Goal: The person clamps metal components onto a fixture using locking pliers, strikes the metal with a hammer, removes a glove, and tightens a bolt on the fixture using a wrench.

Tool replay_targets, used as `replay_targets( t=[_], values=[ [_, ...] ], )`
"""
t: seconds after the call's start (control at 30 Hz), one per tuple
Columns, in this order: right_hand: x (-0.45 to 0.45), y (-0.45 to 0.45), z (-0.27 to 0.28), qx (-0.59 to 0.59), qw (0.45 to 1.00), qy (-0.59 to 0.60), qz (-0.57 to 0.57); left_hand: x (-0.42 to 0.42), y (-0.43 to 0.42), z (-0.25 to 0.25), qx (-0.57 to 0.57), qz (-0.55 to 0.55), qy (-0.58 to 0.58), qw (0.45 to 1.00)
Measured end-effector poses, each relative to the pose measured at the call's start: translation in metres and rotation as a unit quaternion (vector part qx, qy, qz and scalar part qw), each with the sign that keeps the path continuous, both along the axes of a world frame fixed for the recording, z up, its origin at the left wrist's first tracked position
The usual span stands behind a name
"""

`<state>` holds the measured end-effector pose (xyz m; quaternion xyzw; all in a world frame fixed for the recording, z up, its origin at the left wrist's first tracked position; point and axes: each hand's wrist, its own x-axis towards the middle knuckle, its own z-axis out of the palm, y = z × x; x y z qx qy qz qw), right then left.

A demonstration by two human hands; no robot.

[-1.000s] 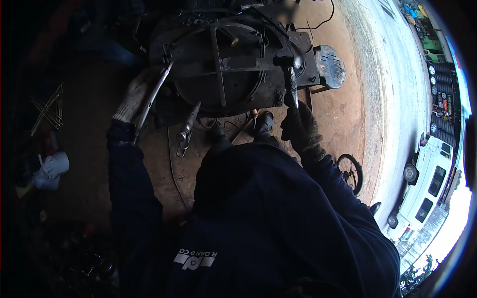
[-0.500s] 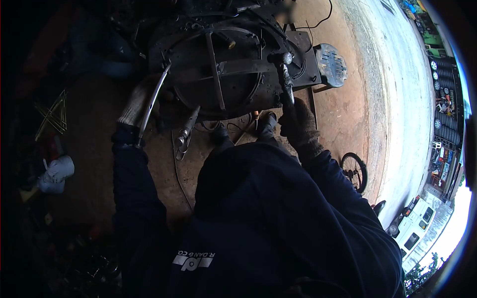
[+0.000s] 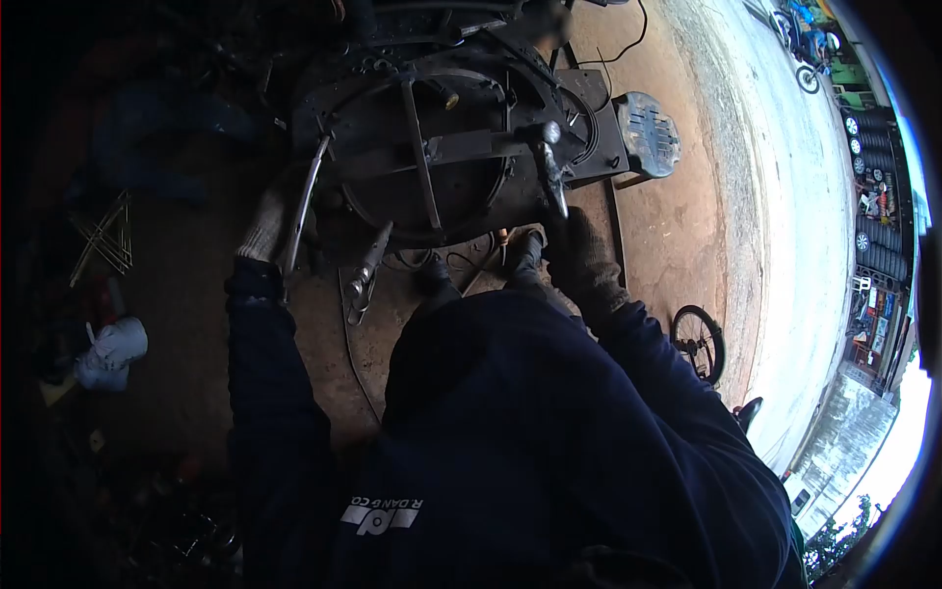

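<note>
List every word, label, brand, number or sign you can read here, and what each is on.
"R.DAN & CO.": upside down, on the navy top.
White logo beside it: stylised, letters uncertain.
Roadside shops: any lettering too small to read.

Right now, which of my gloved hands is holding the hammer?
Your right hand, gripping the hammer by its handle; your left hand is at the long silvery tool instead.
</note>
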<state>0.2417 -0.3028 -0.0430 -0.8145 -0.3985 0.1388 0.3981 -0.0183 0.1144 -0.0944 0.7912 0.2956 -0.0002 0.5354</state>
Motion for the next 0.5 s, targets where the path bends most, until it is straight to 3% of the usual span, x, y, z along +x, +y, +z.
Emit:
replay_targets(
  t=[0.03,0.07,0.13,0.2,0.27,0.3,0.37,0.5],
  values=[
    [0.006,0.006,-0.007,-0.060,0.984,-0.158,0.049,0.007,-0.002,0.007,-0.013,0.024,-0.008,1.000],
    [0.001,0.001,-0.014,-0.031,0.999,0.000,-0.014,0.004,-0.011,0.008,-0.028,0.031,-0.002,0.999],
    [-0.013,0.014,0.043,-0.011,0.947,0.306,-0.103,0.003,-0.021,0.006,-0.009,0.032,-0.020,0.999],
    [-0.007,0.017,0.041,0.015,0.961,0.259,-0.101,0.009,-0.024,0.020,0.029,0.029,-0.045,0.998],
    [0.003,0.014,0.037,0.047,0.982,0.172,-0.070,0.018,-0.028,0.049,-0.032,0.059,0.087,0.994],
    [0.008,0.010,0.036,0.057,0.989,0.129,-0.042,0.014,-0.026,0.039,-0.033,0.061,0.087,0.994],
    [0.004,0.021,0.080,0.126,0.962,0.225,-0.095,0.006,-0.019,0.018,0.054,0.010,0.032,0.998],
    [-0.003,0.032,0.135,0.211,0.964,0.140,-0.084,0.003,-0.020,0.019,0.039,-0.002,-0.007,0.999]
  ],
)
